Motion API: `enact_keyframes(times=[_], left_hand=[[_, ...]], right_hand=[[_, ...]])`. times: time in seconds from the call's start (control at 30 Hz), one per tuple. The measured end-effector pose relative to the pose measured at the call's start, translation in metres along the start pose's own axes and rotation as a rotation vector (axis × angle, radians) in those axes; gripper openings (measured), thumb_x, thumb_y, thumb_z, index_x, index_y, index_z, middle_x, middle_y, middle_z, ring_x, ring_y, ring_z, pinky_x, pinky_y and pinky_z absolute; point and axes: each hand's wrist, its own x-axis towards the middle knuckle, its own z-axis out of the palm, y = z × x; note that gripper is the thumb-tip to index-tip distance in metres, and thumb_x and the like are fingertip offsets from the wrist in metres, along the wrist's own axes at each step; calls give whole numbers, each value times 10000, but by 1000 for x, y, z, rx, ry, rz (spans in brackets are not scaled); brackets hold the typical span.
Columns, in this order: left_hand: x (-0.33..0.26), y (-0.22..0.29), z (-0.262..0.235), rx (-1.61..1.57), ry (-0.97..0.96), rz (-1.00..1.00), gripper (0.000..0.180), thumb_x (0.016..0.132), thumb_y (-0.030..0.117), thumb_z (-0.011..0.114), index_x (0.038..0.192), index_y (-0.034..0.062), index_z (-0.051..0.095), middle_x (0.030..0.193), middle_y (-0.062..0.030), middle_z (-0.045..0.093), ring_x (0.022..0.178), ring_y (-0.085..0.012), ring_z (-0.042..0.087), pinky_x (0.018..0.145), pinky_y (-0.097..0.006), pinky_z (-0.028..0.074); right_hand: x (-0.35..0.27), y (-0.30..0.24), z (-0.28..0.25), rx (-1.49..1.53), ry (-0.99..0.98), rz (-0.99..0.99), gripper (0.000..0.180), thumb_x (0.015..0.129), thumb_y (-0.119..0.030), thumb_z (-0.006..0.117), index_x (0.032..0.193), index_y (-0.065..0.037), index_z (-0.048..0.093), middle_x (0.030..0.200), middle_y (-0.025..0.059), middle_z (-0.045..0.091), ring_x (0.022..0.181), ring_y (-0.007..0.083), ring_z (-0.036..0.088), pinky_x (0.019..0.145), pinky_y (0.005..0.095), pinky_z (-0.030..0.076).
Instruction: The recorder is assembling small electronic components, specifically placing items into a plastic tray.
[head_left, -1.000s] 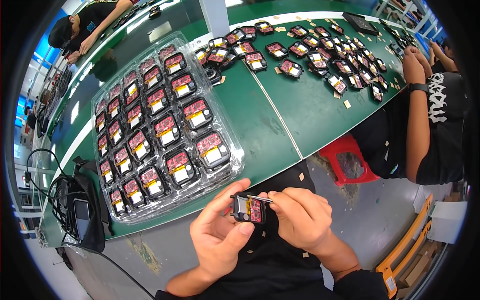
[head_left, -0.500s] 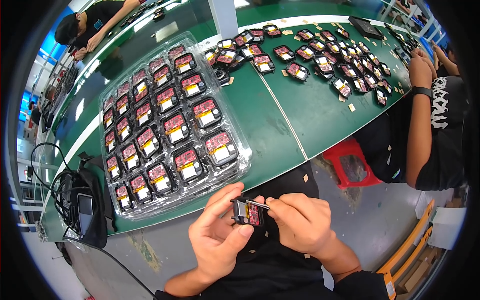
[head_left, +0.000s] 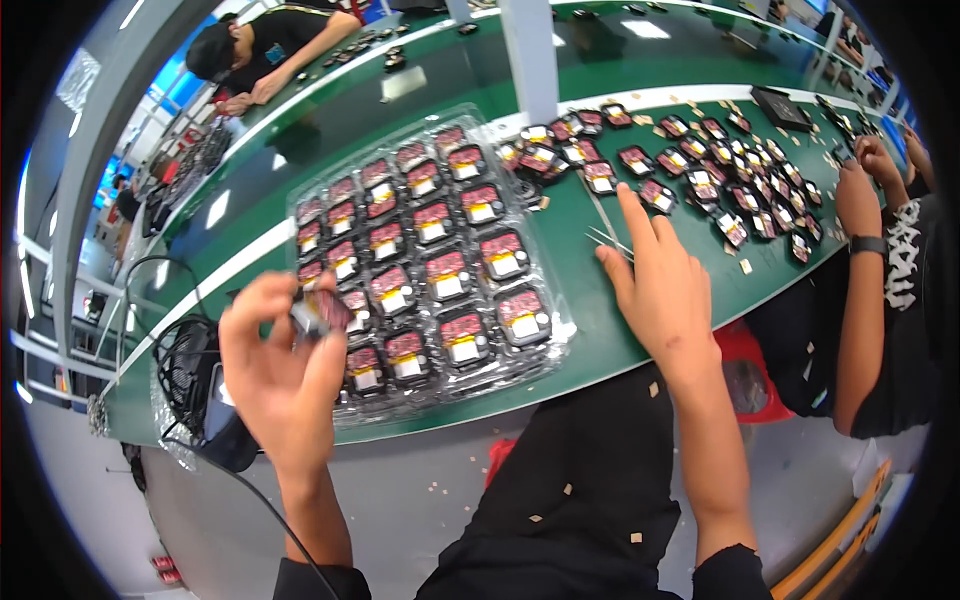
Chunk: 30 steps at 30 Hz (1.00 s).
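Note:
My left hand (head_left: 278, 380) is raised over the left front part of a clear plastic tray (head_left: 562, 325). Between its thumb and fingers it grips a small black watch case (head_left: 318, 312) with a red circuit board, blurred by motion. Rows of similar open cases, with red boards, white rectangles and yellow strips, fill the tray. My right hand (head_left: 665, 295) reaches over the green table, fingers extended, close to a loose watch case (head_left: 600, 178). Thin metal tweezers (head_left: 608, 240) stick out leftward between its thumb and index finger; their other end is hidden by the hand.
More watch cases (head_left: 745, 195) lie heaped at the right, among small tan scraps. A black box (head_left: 780, 108) sits behind them. A grey post (head_left: 527, 60) rises beyond the tray. Black cables and a bag (head_left: 190, 370) are at the left edge. Co-workers sit across and at right.
My hands have moved apart. The left has carried the watch case left over the tray; the right has gone forward over the table with the tweezers. The view has shifted too.

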Motion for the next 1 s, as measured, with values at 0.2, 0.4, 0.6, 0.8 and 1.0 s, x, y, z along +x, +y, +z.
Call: enact_keyframes(times=[0.2,0.4,0.6,0.8,1.0], left_hand=[[83,-65,-48,380,-39,-125,245,874,-32,778,1008,-7,574,1110,-62,623,941,-113,627,851,-261,534],[119,-114,-75,589,-102,-165,190,887,82,787,970,-41,668,1006,-68,707,930,-139,661,915,-312,531],[107,-118,-65,779,-230,-76,215,950,159,714,1065,-20,740,1280,-248,701,1408,-373,523,1093,-414,450],[106,-119,-71,681,-320,-158,250,1015,126,619,1204,-37,639,1351,-245,663,1455,-382,463,1155,-420,387],[108,-124,-86,604,-406,-185,255,1054,55,503,1272,-53,580,1458,-252,582,1498,-385,394,1195,-419,344]], right_hand=[[9,-7,10,-80,-49,-14,502,974,-360,668,1415,-152,548,984,155,639,724,409,697,626,533,536],[8,-10,0,-14,-53,29,527,968,-389,677,1435,-182,543,949,152,667,722,393,704,623,507,546],[33,-9,3,-101,-141,66,570,959,-440,682,1456,-204,532,881,150,712,742,378,725,616,494,552],[22,-7,4,-96,-97,31,422,959,-409,690,1294,-165,607,895,144,702,726,390,718,604,493,551],[-16,-3,-9,-4,-53,27,329,941,-333,728,1192,-142,634,1107,113,646,695,390,699,601,494,547]])
